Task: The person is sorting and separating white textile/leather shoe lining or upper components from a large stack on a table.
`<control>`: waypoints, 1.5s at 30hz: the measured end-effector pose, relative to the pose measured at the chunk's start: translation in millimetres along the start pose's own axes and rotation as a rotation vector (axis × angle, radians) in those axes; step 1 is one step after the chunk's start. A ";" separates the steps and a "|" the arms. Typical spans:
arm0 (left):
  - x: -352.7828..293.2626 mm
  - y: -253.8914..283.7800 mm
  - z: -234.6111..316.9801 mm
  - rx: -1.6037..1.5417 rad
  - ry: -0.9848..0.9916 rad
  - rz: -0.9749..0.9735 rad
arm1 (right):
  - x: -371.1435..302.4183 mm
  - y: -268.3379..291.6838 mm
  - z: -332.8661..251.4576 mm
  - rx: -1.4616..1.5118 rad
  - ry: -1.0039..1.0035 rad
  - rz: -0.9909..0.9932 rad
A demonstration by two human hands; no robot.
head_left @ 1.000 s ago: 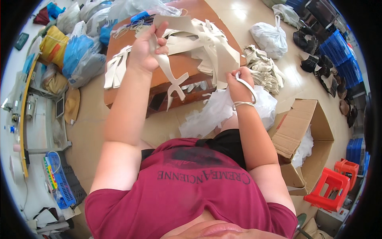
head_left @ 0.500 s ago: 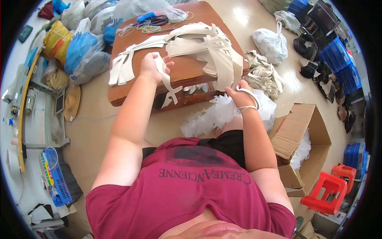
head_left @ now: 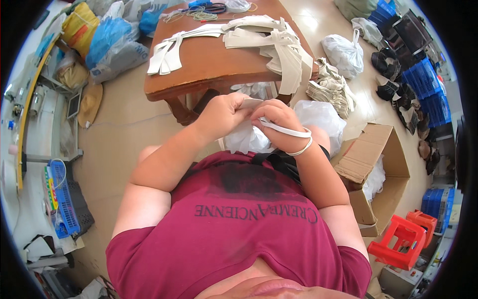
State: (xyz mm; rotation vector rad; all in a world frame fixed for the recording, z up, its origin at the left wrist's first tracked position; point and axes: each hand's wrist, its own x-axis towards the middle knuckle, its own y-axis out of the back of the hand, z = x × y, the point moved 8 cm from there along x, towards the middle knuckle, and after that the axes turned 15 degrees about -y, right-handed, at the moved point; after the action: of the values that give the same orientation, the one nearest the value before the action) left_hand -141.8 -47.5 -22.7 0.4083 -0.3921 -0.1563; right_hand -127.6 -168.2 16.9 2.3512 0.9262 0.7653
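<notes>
My left hand [head_left: 224,115] is closed, pinching a cream cut piece [head_left: 252,103] of flat, stiff-looking material. Right up against it is my right hand [head_left: 280,123], fingers curled, with a narrow white band [head_left: 285,130] running from its fingers back to the wrist. A thin white loop [head_left: 302,148] also circles that wrist. Both hands meet above my lap, just short of the table edge; the fingertips partly hide the piece. On the brown table [head_left: 199,82] lie split cream pieces [head_left: 167,56] at the left and a fanned stack of them [head_left: 279,45] at the right.
White plastic [head_left: 249,138] lies under my hands. To the right stand an open cardboard box [head_left: 366,159] and red stools [head_left: 401,241]. A bundle of cream pieces [head_left: 331,89] and a tied white bag [head_left: 343,54] sit beyond. Stuffed bags [head_left: 117,55] crowd the far left.
My left hand has come back from over the table, bringing the cream piece toward me. My right hand has moved inward from the stack's hanging end, and the two hands now meet.
</notes>
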 end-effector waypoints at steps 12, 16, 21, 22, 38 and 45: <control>-34.3 12.9 2.7 -0.257 -0.030 0.286 | -11.4 0.5 -36.6 0.015 0.186 0.099; -37.8 19.5 40.5 0.297 -0.346 0.192 | -10.7 3.9 -52.7 -0.163 0.188 0.231; -36.3 9.4 56.5 0.257 -0.489 0.171 | -22.5 3.5 -48.2 -0.199 0.143 0.346; -39.6 9.3 61.9 0.344 -0.529 0.159 | -24.4 1.8 -45.4 -0.189 0.109 0.345; -38.7 17.9 55.2 0.134 -0.220 0.195 | -38.2 0.9 -54.0 -0.322 0.278 0.477; -45.9 16.9 62.0 -0.142 -0.110 0.120 | -34.9 2.4 -68.1 -0.334 0.497 0.514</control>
State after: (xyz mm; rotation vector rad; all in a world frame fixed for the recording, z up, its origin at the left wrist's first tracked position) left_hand -207.4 -43.9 21.1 0.2363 -0.5091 -0.0886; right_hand -192.3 -178.9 56.3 2.1416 0.3101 1.6221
